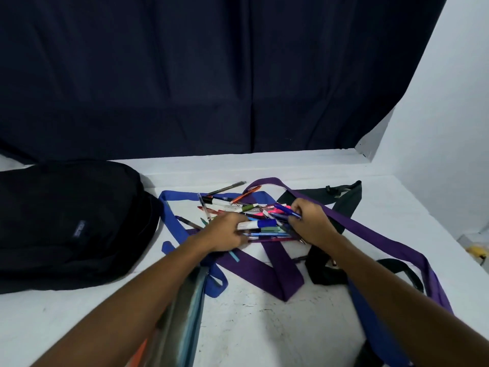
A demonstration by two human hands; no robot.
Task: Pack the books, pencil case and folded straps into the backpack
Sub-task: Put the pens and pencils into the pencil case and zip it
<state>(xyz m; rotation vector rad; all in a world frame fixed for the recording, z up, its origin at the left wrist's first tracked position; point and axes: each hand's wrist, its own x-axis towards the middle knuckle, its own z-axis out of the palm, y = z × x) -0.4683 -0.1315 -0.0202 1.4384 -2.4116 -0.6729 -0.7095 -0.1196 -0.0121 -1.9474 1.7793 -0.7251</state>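
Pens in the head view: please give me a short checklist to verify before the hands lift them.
1. Pens gathered in one bundle: not ok, several lie loose toward the far side.
2. Left hand gripping pens: ok.
3. Right hand holding a blue pen: ok.
4. Pens free of the straps: not ok, the pile lies on the purple strap and blue strap.
5. Backpack open: cannot tell.
6. Pencil case in view: cannot tell.
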